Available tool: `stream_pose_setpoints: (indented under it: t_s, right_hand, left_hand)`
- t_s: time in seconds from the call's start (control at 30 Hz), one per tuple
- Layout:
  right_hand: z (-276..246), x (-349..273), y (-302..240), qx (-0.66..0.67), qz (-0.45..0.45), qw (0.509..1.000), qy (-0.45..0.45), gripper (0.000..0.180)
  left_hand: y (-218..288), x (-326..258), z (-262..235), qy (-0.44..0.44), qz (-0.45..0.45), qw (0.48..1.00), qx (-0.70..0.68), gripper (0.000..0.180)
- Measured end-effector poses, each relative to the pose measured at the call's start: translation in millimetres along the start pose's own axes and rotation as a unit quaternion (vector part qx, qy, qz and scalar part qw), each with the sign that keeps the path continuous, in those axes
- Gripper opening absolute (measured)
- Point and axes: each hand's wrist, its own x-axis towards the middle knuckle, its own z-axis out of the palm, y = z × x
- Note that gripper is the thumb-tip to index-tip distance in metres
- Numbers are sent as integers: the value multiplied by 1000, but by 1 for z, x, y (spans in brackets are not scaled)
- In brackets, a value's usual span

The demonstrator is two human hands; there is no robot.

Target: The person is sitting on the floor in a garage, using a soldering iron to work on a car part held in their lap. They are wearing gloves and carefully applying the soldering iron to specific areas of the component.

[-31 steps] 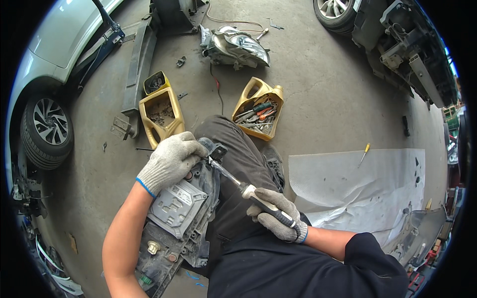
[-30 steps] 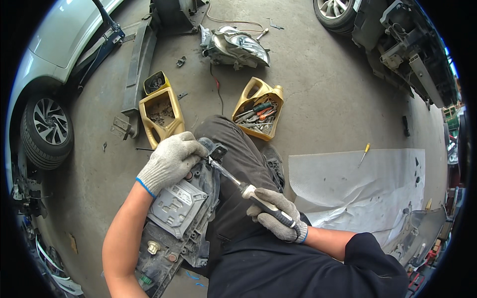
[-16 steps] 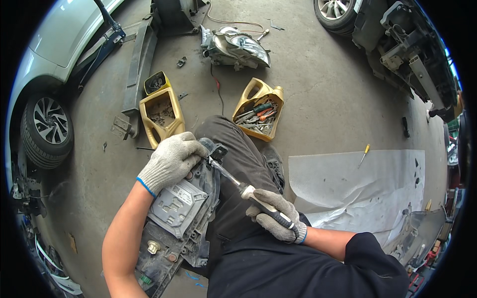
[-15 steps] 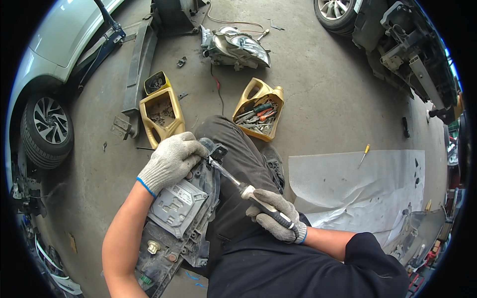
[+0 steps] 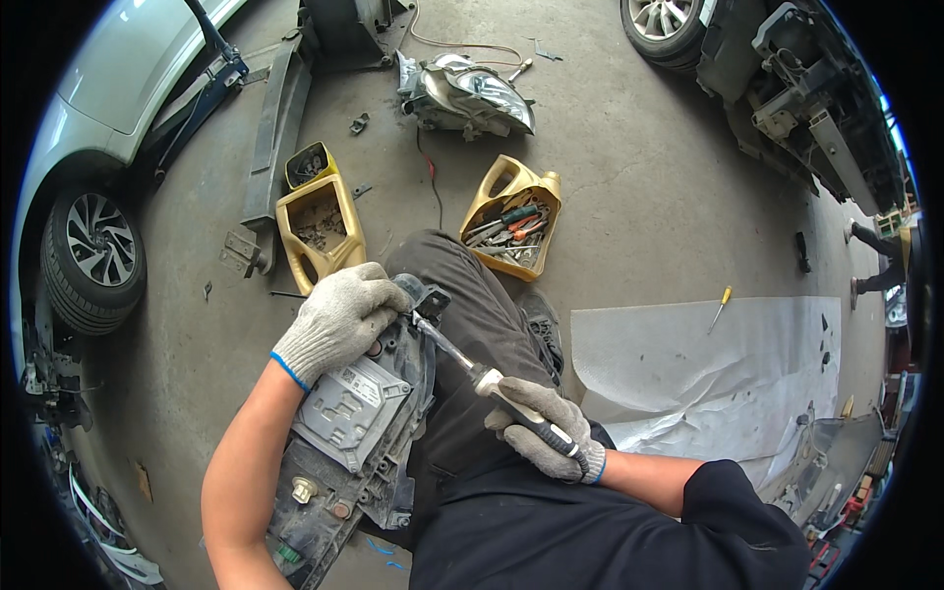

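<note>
A: Where is the screwdriver (image 5: 462,359) sitting against the grip?

B: The right hand (image 5: 539,430) is wrapping its gloved fingers tight round the handle, just right of the headlamp unit (image 5: 344,433) lying on the person's lap. The shaft is running up and left from that fist, and its tip is meeting the upper end of the unit, right beside the left hand (image 5: 339,320).

A: And the left hand?

B: It is pressing down over the top corner of the unit, fingers curled closed on the housing, steadying it.

A: How is the unit looking?

B: It is lying back side up, dark grey and dusty, with a pale grey ribbed metal box (image 5: 352,413) fixed at its middle and small round caps lower down. The screwdriver has a bright metal shaft and a pale handle with black grip.

A: How are the arms posing?

B: The left forearm is coming in bare from below the unit, wrist bent over it. The right forearm is coming from the right of it, out of a dark sleeve.

A: Beyond the unit?

B: Above it two cut yellow jugs are standing on the concrete, the left jug (image 5: 320,226) holding small bits, the right jug (image 5: 513,216) holding tools. Farther up another headlamp (image 5: 467,90) is lying. Right of the unit a white sheet (image 5: 728,364) is spreading, a small yellow screwdriver (image 5: 721,307) at its top edge.
</note>
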Motion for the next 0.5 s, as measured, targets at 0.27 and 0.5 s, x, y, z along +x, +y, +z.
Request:
stream_pose_setpoints:
  t_s: [0.27, 0.5]
  right_hand:
    - [4, -1, 2, -5, 17, 999, 30, 63]
    - [4, 1, -2, -29, 13, 999, 22, 65]
  left_hand:
    - [-1, 1, 1, -3, 0, 1000, 10, 16]
    - [1, 0, 0, -7, -18, 1000, -2, 16]
